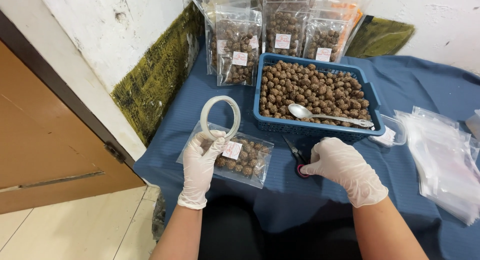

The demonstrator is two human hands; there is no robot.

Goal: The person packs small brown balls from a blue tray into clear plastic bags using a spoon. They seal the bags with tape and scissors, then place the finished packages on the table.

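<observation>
Head view: two forearms reach forward from the bottom edge, both hands in thin white gloves, over a table draped in dark blue cloth (280,205). With the blue plastic basket (372,102) at the table's centre as landmark, the left hand (200,162) is in front of the basket's left corner. Its fingers are closed on the lower rim of a roll of clear tape (220,117), holding the ring upright. Just beneath that hand lies a filled clear pouch (245,162) of brown spiky balls with a small white label, flat on the cloth.

The right hand (342,167) sits directly in front of the basket's front wall, fingers curled downward together over the handles of small scissors (295,155), whose blades point toward the basket. Whether the fingers are through the handle loops cannot be told.

Inside the basket lies a heap of the same brown balls, with a metal spoon (325,115) resting on top. Behind the basket, sealed pouches (237,45) stand in a row against the wall. Right of the basket lies a stack of empty clear bags (445,157).

As a judgement: cutting tape cleanly calls for drawing out a free end, keeping it taut, and holding the roll steady while the scissors close squarely across it.
</observation>
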